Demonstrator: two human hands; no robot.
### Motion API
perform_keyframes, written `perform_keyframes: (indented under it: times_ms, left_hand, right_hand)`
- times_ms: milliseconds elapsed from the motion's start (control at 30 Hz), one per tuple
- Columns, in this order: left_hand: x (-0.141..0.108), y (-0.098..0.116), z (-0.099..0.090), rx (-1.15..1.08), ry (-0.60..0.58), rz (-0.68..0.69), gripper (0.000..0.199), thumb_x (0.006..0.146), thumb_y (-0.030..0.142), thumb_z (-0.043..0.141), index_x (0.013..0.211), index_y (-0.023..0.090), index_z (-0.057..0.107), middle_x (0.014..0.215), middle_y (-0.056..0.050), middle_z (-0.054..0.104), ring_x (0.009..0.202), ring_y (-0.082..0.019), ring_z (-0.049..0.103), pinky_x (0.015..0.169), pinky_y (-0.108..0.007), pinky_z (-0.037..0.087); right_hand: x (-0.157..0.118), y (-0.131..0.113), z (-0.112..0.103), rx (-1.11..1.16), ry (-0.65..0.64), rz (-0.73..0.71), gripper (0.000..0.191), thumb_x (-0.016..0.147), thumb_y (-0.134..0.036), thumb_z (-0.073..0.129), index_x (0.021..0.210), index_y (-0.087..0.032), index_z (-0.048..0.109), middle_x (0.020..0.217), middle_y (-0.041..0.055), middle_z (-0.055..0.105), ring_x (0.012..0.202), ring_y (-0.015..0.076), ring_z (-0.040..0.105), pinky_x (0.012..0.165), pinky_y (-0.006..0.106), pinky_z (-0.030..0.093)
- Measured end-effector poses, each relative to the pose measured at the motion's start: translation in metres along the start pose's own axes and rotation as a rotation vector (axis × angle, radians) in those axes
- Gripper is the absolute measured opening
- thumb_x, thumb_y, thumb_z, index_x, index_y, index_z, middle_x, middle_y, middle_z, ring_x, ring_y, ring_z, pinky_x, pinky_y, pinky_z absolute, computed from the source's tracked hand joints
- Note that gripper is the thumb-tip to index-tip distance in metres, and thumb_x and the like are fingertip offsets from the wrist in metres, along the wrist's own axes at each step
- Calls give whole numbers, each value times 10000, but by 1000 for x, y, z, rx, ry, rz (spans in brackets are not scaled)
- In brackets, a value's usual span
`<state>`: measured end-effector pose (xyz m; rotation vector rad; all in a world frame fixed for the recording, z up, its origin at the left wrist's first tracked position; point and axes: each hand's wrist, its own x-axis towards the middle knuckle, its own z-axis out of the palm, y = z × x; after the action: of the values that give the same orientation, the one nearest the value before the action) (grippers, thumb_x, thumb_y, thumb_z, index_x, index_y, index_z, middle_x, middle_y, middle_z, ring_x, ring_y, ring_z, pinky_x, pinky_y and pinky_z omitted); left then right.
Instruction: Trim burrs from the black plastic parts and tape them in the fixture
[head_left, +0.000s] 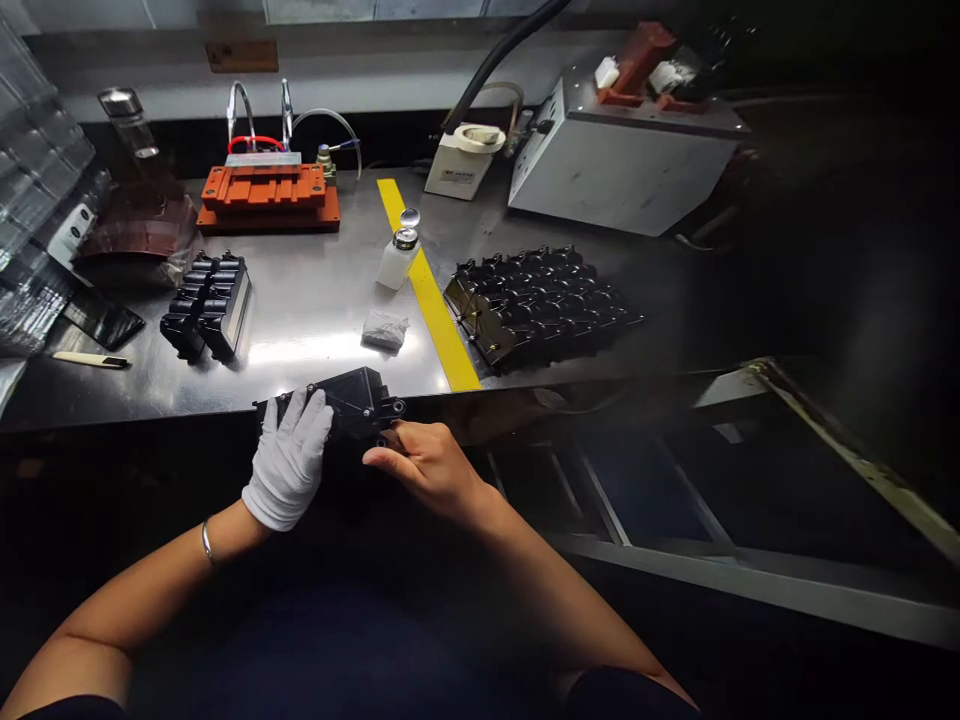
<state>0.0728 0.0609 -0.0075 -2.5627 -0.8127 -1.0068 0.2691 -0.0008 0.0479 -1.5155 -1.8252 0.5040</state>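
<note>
A black plastic housing (351, 398) with small bosses on its side is held at the front edge of the bench. My left hand (289, 460), in a white glove, lies against its left part with the fingers bent over it. My bare right hand (431, 465) grips its right end, fingers partly hidden behind it and thumb in front. Just beyond the housing, a folded grey-white cloth (385, 330) sits on the metal bench (315, 310). Past the cloth stands a white dispenser bottle (397, 258) with a metal top.
Two similar black housings (206, 305) stand at the left, several more (540, 300) right of the yellow tape (431, 310). An orange fixture (268, 197) is at the back. A grey metal box (626, 150) and a white container (463, 165) stand behind. A white-handled tool (91, 359) lies left.
</note>
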Motion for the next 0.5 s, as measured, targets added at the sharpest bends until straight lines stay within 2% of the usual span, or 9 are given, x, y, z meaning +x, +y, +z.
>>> perform_keyframes:
  times_ms: [167,267,400,500]
  left_hand:
    - [-2,1,0,-2,-9,0,789,813,-18,471,1502,102,107,1371,-238,492,1402,-300,252,1071,-576,342]
    - [-1,1,1,-26,-23,-18,794,814,-16,452,1507,110,83,1380,-235,488,1400,-301,267,1062,-575,358]
    - [0,5,2,-78,-20,-54,800,805,-10,430,1509,108,69,1387,-240,483,1387,-308,311,1051,-561,386]
    - [-2,8,0,-93,-22,-64,833,784,-20,428,1514,135,56,1372,-221,509,1366,-314,363,1048,-565,390]
  right_hand:
    - [-2,4,0,-20,-39,-11,632,860,-724,310,528,-189,359,498,-31,400,453,62,334,460,225,246]
    - [-2,5,3,-39,-40,-59,632,879,-697,309,511,-186,363,476,-30,402,437,61,337,453,228,237]
    - [0,4,2,-17,-12,-153,621,892,-665,337,494,-188,337,453,-40,381,423,55,312,440,225,226]
    - [1,4,-3,41,55,-199,597,869,-664,408,508,-193,344,461,-47,380,429,56,317,438,216,247]
